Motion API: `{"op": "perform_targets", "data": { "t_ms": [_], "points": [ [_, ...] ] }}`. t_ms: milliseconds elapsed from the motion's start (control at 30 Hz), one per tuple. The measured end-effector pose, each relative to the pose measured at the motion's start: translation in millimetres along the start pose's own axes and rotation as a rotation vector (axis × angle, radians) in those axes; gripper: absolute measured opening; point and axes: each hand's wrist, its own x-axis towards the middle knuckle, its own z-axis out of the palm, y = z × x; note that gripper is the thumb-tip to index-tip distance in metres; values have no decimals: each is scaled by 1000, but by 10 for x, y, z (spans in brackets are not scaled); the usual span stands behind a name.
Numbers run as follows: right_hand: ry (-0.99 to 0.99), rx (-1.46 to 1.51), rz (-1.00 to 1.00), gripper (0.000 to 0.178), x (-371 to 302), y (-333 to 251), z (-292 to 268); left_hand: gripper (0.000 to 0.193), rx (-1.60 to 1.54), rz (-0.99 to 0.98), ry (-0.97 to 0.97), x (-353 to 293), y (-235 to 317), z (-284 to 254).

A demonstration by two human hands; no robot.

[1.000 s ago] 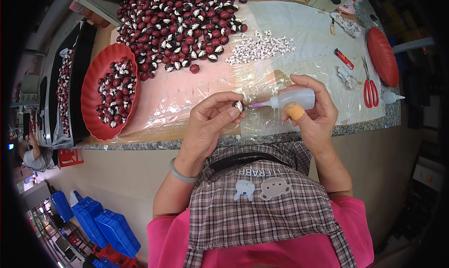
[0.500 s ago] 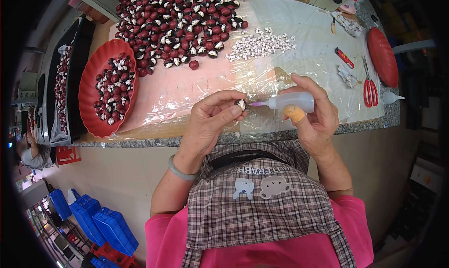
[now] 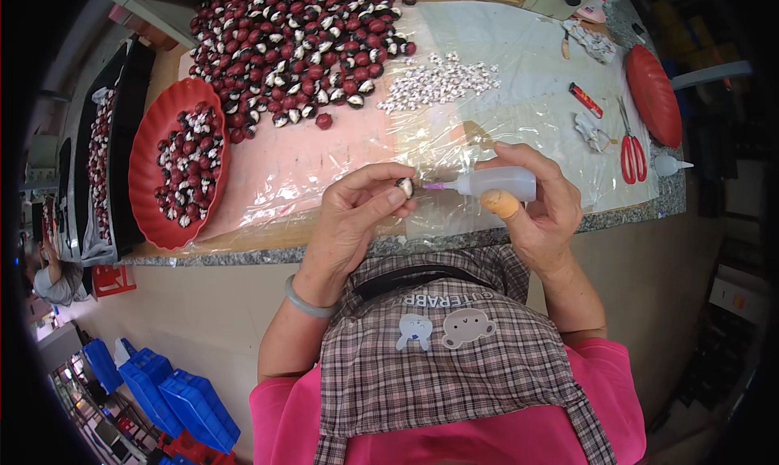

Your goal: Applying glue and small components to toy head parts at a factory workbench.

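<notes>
Between thumb and fingers, my left hand (image 3: pixel 361 209) pinches a small round black-and-white piece (image 3: pixel 406 187). My right hand (image 3: pixel 540 209) grips a translucent squeeze bottle (image 3: pixel 507 184), lying sideways with its thin purple tip (image 3: pixel 438 186) pointed at the piece. The tip is at or very near the piece; contact cannot be made out. An orange cover sits on my right thumb. Beyond my hands are a large heap of dark red, black and white round pieces (image 3: pixel 308 47) and a scatter of tiny white pieces (image 3: pixel 442 83) on plastic sheeting.
To the left stands a red scalloped dish (image 3: pixel 146 197) holding finished-looking pieces with white bits. Red-handled scissors (image 3: pixel 633 158), a red tube (image 3: pixel 585 100), crumpled tissue (image 3: pixel 591 131), a second bottle (image 3: pixel 669 166) and another red dish (image 3: pixel 653 96) lie at right. The granite table edge (image 3: pixel 324 254) runs before me.
The whole view has shifted slightly, moving the table's things left in the picture. Both hands keep their holds, and the bottle tip stays close to the small piece.
</notes>
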Motion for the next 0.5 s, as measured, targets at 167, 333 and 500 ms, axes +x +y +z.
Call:
{"op": "perform_targets", "data": {
  "t_ms": [167, 333, 500],
  "points": [
    [92, 673, 486, 44, 48, 248, -181, 25, 4, 6, 25, 8, -8, -71],
    [51, 735, 669, 37, 171, 581, -312, 25, 30, 14, 37, 29, -25, -82],
    [95, 573, 641, 39, 376, 901, -370, 26, 26, 9, 33, 46, -43, -103]
  ]
}}
